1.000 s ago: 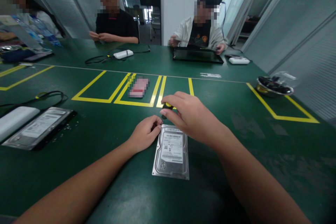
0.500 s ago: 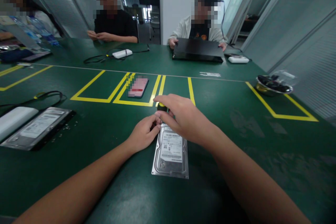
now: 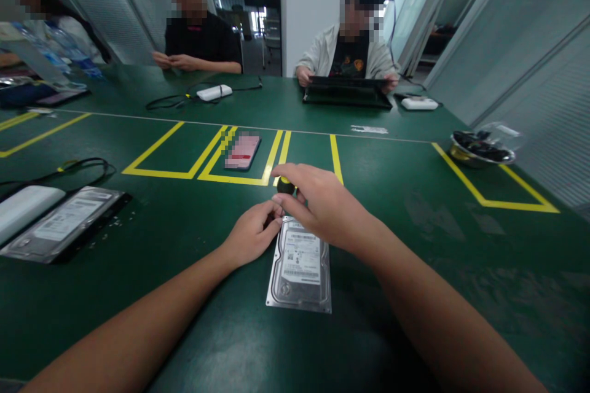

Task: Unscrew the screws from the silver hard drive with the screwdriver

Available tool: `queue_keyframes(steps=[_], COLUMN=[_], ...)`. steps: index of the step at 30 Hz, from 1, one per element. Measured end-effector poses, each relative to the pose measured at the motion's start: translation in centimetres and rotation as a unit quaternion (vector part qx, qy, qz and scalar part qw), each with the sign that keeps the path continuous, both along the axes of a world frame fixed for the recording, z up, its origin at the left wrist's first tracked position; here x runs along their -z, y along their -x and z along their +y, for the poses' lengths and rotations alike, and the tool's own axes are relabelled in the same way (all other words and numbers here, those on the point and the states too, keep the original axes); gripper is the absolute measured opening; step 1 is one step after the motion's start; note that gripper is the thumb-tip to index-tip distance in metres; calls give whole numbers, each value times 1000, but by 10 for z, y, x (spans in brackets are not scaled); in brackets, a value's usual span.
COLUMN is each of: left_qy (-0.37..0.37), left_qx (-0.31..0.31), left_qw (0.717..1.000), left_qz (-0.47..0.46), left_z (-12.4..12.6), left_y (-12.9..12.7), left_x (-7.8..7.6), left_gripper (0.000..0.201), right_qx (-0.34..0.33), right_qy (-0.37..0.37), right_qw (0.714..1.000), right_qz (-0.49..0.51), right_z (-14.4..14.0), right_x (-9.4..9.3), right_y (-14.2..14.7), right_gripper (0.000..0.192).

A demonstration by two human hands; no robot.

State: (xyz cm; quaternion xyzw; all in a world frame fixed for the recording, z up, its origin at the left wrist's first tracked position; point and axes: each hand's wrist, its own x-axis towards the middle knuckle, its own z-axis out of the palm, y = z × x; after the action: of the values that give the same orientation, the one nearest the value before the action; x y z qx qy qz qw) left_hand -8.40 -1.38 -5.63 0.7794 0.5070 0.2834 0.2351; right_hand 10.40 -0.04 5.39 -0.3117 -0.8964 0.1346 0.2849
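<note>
A silver hard drive [image 3: 302, 264] with a white label lies flat on the green table in front of me. My left hand [image 3: 258, 225] is closed at its far left corner, thumb along the edge and fingertips bunched there. Above the far end, my right hand [image 3: 318, 199] wraps round the stubby black and yellow handle of what looks like a screwdriver [image 3: 286, 185], held upright. The tool's shaft and tip are hidden behind my fingers, and the right hand covers the drive's far right part.
At left lie another hard drive [image 3: 69, 221], a white power bank [image 3: 28, 212] and small scraps [image 3: 110, 228]. Yellow tape frames a phone [image 3: 243, 151]. A metal bowl [image 3: 482, 150] of dark parts stands at right. Across the table, one person holds a black flat panel [image 3: 348, 93].
My hands stay almost where they were, with the screwdriver handle turned or shifted very slightly. Across the table, the person has tilted the black panel to a different angle.
</note>
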Motion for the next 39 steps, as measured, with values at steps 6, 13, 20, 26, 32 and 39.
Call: queue_keyframes(steps=[6,13,20,26,32,39], left_qy=[-1,7,14,24,39,49], left_qx=[-5,-7,-9,-4,6,0], left_qw=[1000,1000,1000,1000,999,999], left_qz=[4,4,3,-8,-17,-22], left_z=[-1,0,-1,-2,-2,-3], left_y=[0,0,0,0,0,0], left_x=[0,0,-2,-3,-5,-7], left_gripper=[12,13,15,15,14,12], right_qx=[7,5,10,10,18,17], right_qy=[9,12,4,-7,-19,-28], right_qw=[1000,1000,1000,1000,1000,999], right_qz=[-13,-16,-2,8,5,19], right_z=[1,1,-1,1,1,3], right_x=[-1,-4,-6,-5,-4,-2], right_y=[-2,-2,-2,-2,-3,-4], right_gripper=[27,24,32,33,34,35])
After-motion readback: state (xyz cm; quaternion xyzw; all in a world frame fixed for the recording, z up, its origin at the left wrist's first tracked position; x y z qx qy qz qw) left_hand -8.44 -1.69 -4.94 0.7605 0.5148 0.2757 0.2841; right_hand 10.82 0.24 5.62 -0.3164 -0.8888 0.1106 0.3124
